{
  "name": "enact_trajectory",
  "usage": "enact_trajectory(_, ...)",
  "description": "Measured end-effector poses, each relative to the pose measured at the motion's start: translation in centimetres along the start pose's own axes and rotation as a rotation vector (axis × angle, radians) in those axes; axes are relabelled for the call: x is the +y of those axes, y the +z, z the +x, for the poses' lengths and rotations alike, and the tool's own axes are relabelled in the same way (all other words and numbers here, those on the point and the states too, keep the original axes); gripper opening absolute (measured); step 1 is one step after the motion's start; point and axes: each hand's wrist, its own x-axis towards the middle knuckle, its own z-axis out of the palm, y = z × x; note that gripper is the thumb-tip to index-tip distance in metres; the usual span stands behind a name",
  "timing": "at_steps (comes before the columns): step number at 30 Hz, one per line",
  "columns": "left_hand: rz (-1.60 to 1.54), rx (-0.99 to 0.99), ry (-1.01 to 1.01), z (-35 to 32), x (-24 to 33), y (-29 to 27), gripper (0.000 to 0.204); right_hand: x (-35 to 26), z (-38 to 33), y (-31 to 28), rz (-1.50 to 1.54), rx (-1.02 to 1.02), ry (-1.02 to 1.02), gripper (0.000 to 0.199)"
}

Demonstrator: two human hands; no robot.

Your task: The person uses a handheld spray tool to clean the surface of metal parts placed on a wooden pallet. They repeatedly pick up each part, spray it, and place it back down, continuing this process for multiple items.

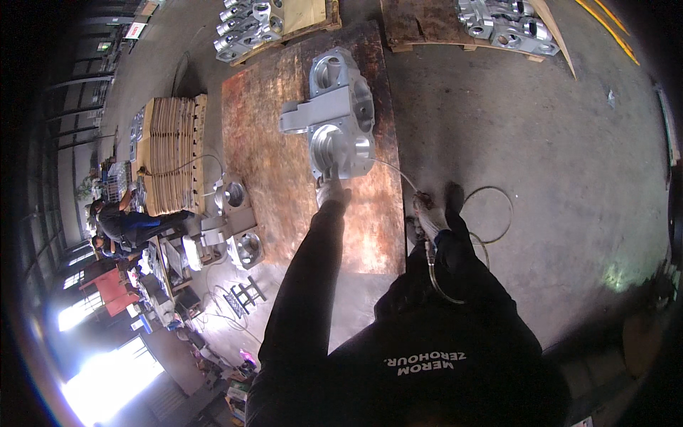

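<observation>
A large silver-grey metal casting (331,107) with round machined bores lies on a worn, copper-brown board. My gloved left hand (331,192) is at its near end, fingers hooked over the rim of the nearest bore. To the right, beyond the board's edge, my gloved right hand (431,218) is closed round an air blow gun (421,196), whose body is mostly hidden by the fingers. From it a long thin nozzle tube (395,169) curves toward the casting's near right side. A clear air hose (435,279) hangs from a metal fitting below this hand.
The brown board (270,142) stretches left of the casting. Another casting (226,231) sits at its left edge, beside stacked cardboard sheets (174,153). Pallets with more castings (249,25) stand at the far side. Hose loops (509,206) lie right of my legs. Another person (124,224) works at left.
</observation>
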Motion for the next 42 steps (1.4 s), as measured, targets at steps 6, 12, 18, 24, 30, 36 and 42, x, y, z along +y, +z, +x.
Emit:
enact_trajectory(6, 0.203, 0.021, 0.139, 4.1, -4.2, 3.7, 0.074, -9.2, -2.0, -2.5, 0.152, -0.16, 0.442, 0.029)
enact_trajectory(12, 0.185, -0.152, 0.126, 7.1, -5.0, 4.5, 0.025, -7.0, -1.3, -4.7, 0.151, -0.071, 0.1, 0.028)
enact_trajectory(18, 0.177, -0.185, 0.254, 6.4, -2.7, 2.0, 0.027, -12.6, 1.2, -8.4, 0.035, -0.054, 0.245, 0.037)
enact_trajectory(24, 0.148, -0.197, 0.266, 5.6, 3.9, 3.1, 0.032, -10.2, 4.5, -9.0, -0.104, -0.055, -0.03, 0.037)
enact_trajectory(30, -0.163, -0.132, 0.032, 2.9, 5.0, 2.3, 0.057, -11.5, 5.8, -11.2, -0.356, -0.066, -0.37, 0.041)
enact_trajectory(36, -0.196, 0.049, 0.056, -9.6, 5.4, 3.5, 0.071, -18.9, 5.5, -10.3, -0.389, -0.244, 0.205, 0.042)
enact_trajectory(42, -0.454, -0.089, -0.158, -25.1, 1.8, 10.2, 0.058, -13.4, 9.5, -10.2, -0.487, -0.299, 0.064, 0.031)
